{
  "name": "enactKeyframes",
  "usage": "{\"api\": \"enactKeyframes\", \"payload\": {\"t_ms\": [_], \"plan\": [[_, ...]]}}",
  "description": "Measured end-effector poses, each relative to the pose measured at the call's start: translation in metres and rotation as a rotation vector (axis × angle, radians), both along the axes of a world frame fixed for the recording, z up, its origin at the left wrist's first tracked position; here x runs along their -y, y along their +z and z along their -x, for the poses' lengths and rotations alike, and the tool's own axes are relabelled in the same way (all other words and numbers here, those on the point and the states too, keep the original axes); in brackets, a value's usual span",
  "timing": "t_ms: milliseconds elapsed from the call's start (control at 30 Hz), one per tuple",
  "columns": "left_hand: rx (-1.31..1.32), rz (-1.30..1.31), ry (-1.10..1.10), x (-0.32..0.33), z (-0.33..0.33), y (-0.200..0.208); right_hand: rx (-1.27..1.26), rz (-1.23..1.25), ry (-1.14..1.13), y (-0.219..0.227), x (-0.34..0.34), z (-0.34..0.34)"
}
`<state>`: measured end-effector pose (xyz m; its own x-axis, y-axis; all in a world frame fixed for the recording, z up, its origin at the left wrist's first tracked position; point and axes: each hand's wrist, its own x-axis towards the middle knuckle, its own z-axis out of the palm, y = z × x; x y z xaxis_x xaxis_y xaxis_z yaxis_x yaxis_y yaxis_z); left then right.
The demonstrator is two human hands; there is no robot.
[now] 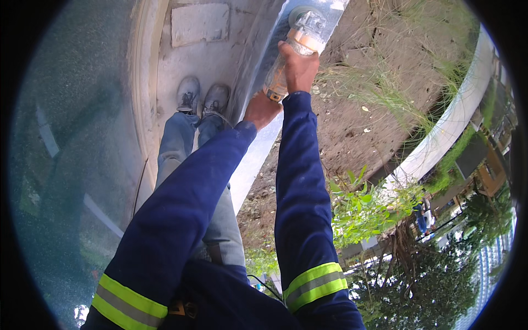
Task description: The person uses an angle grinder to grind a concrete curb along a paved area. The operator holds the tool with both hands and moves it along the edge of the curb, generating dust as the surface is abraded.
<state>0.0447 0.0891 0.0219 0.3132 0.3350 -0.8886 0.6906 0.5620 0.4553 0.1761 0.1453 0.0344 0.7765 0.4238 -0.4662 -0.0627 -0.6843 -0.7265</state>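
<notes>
An angle grinder (pixel 278 77), dusty with an orange-yellow body and a grey metal head, lies along the top of a pale ledge (pixel 254 165). Its round disc (pixel 303 16) rests flat on or just over the ledge's far part; I cannot tell whether it touches. My right hand (pixel 301 69) is closed around the front of the body, close behind the head. Around the rear end of the grinder my left hand (pixel 262 110) is wrapped, its fingers partly hidden. Both arms are stretched forward in dark blue sleeves with reflective bands.
Left of the ledge, my shoes (pixel 216 99) stand on a narrow concrete strip holding a square slab (pixel 199 25). A glass pane (pixel 82 148) borders it on the left. On the right are a soil bed (pixel 352 121), grasses, a leafy shrub (pixel 363 214) and a curved white kerb (pixel 440 140).
</notes>
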Motion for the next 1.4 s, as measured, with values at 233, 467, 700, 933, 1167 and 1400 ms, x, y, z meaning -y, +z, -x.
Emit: {"api": "enactKeyframes", "payload": {"t_ms": [233, 467, 700, 933, 1167, 1400], "plan": [[0.033, -0.083, 0.151, 0.026, 0.021, -0.001, 0.013, 0.032, 0.063, -0.005, 0.009, 0.024], [0.038, -0.042, 0.065, -0.001, -0.004, -0.017, 0.091, -0.042, 0.003, -0.012, -0.011, -0.008], [-0.011, 0.016, -0.002, 0.017, 0.007, 0.001, 0.021, -0.023, 0.018, -0.002, 0.014, 0.007], [0.024, -0.021, 0.157, 0.017, 0.017, 0.009, 0.006, -0.018, 0.065, -0.002, 0.006, 0.019], [-0.003, -0.011, 0.146, 0.004, 0.004, 0.004, 0.023, -0.001, 0.092, -0.008, -0.005, 0.006], [-0.006, 0.038, 0.129, 0.046, 0.034, -0.005, -0.037, 0.066, 0.055, 0.001, 0.024, 0.034]]}}
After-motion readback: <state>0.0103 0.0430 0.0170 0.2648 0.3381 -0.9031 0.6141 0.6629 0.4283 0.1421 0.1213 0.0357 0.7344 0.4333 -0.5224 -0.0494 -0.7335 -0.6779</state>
